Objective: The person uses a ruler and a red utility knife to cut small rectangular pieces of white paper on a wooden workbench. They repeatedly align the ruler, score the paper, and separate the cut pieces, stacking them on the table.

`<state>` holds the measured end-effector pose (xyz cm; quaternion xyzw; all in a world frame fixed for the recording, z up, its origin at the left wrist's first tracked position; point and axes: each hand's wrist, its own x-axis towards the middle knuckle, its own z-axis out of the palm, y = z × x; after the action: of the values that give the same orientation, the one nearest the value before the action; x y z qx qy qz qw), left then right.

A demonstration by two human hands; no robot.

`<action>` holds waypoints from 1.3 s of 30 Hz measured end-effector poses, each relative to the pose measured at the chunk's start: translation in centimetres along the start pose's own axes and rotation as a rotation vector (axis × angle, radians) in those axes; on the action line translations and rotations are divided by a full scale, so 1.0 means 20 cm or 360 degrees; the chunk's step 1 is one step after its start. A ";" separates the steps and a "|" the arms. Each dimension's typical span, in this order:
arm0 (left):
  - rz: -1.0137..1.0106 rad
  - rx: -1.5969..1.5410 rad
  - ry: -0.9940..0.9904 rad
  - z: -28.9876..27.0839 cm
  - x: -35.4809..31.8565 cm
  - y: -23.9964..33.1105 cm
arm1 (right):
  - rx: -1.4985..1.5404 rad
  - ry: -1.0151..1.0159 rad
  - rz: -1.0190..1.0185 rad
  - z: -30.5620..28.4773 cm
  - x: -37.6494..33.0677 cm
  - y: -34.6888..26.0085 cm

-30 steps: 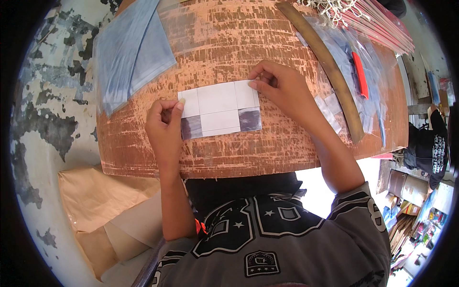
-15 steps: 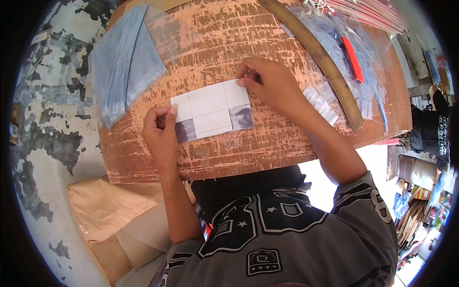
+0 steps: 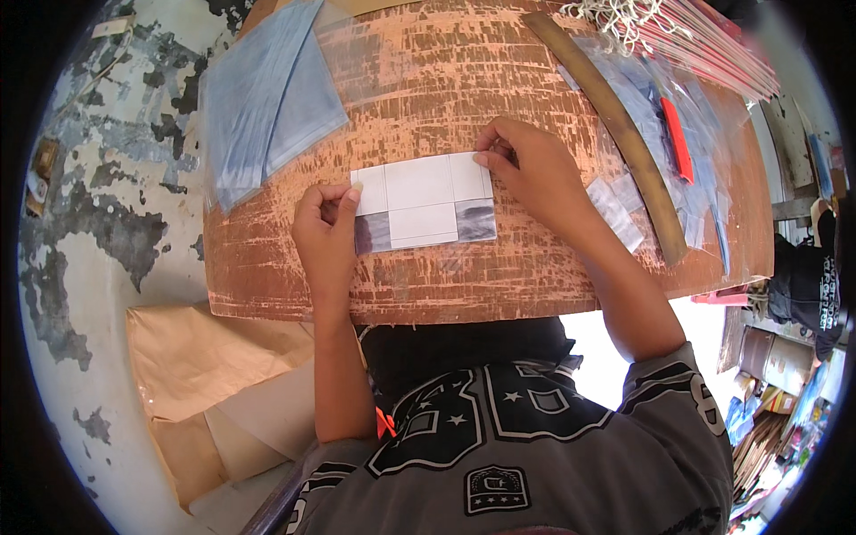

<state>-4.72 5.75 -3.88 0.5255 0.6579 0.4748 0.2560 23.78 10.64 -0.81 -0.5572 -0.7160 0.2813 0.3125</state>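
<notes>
A flat white sheet of paper or thin card [image 3: 421,185], marked with fine fold or print lines, lies on the worn wooden table. Dark grey patches fill its two near corners. My left hand [image 3: 326,234] pinches its left edge between thumb and fingers. At the far right corner, my right hand [image 3: 528,165] has thumb and forefinger closed on the sheet. Both forearms reach in from the near side, and the sheet stays spread out between the hands.
Bluish clear plastic sheets [image 3: 267,116] lie at the far left. To the right are a long curved-looking brown strip [image 3: 615,116], a red-handled tool [image 3: 678,141], small plastic pieces [image 3: 615,214] and a bundle of red-and-white sticks or cords [image 3: 687,45]. Brown paper [image 3: 209,357] sits below the table's left side.
The whole view has shifted, so the table and everything on it appear further right. Both hands keep their hold on the sheet, which looks slightly more level.
</notes>
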 end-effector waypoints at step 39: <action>0.0303 0.0321 0.0131 -0.01 0.00 0.00 | -0.1159 -0.0128 -0.0740 0.12 -0.14 -0.23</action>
<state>-4.83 5.71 -3.81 0.5888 0.6593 0.4496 0.1286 19.58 6.82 0.83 -0.4437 -0.8866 -0.0460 0.1225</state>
